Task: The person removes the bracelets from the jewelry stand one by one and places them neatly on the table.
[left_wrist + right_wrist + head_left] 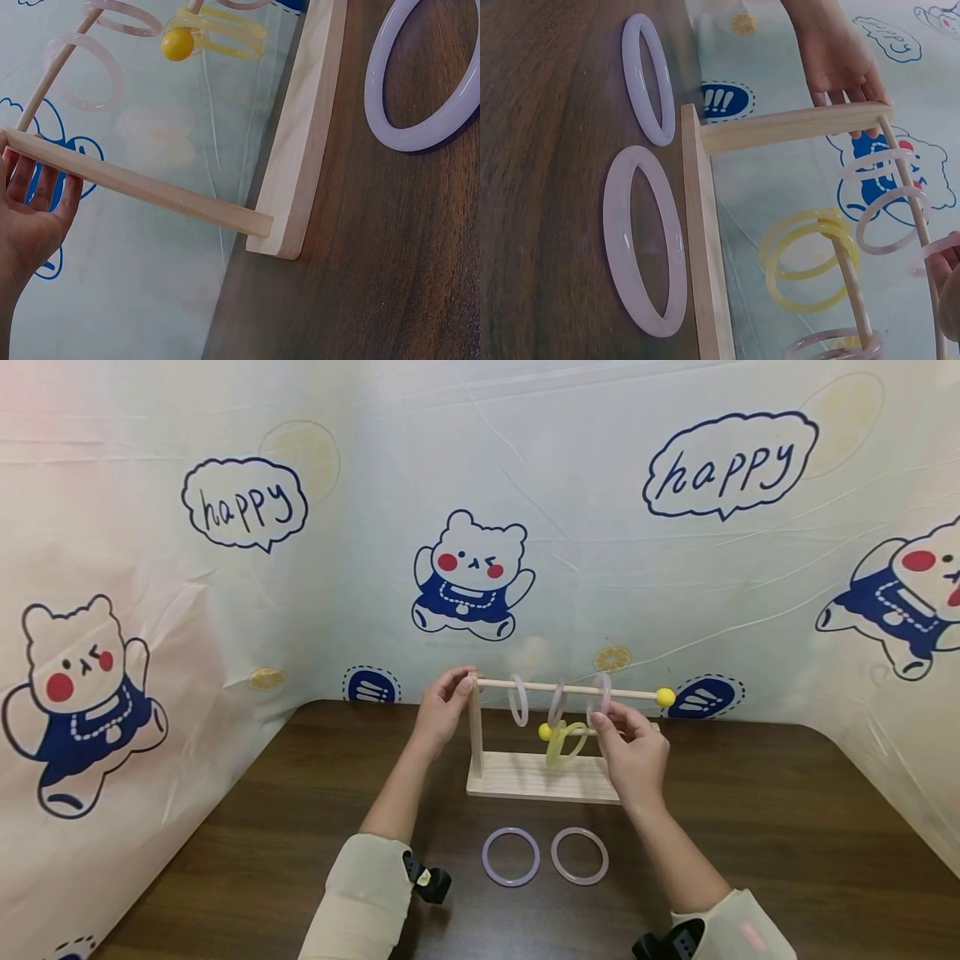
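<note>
On the dark brown wood-grain tabletop (300, 827) stands a pale wooden rack (543, 783); the left hand (440, 714) grips the top of its square left post (476, 731); the right hand (639, 756) pinches a translucent pale pink ring (606, 683) — threaded on the upper round dowel (498, 683), nearest its yellow ball (665, 697); translucent yellow rings (555, 747) encircle the lower dowel (853, 289); one glossy lavender ring (511, 883) lies in front.

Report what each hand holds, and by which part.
Left hand grips the wooden upright near its top. Right hand pinches a pale pink ring on the upper rod, by the ring's lower part in the head view.
</note>
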{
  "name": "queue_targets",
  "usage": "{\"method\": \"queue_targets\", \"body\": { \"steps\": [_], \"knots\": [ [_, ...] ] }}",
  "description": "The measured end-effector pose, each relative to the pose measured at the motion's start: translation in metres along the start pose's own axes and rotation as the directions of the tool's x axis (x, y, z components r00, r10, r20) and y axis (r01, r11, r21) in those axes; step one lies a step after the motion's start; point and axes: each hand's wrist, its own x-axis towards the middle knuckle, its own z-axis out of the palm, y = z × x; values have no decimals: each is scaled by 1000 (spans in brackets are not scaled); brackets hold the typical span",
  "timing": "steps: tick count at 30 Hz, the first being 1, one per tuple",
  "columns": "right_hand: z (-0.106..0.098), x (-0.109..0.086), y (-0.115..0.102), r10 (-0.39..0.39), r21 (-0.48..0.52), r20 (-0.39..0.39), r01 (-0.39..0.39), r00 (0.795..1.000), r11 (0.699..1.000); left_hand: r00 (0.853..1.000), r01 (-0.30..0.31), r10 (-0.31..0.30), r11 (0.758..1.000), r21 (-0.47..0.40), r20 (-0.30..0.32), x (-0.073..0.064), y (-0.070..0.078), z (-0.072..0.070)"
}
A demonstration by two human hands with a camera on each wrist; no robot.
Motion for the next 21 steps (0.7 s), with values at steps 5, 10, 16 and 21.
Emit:
{"method": "queue_targets", "body": {
  "steps": [5,10,16,21],
  "knots": [
    [-2,1,0,-9,-21,-9,8,1000,1000,1000,-3,3,1000,-5,-4,0,0,0],
    [-4,1,1,3,-28,-5,-3,1000,1000,1000,15,-15,1000,-5,6,0,1,-1],
    [-7,1,1,11,-12,-13,-12,1000,1000,1000,15,-15,1000,5,11,0,1,-1],
    [-9,2,1,0,-23,-32,-1,999,1000,1000,4,-5,1000,16,7,-1,1,-1]
  ]
}}
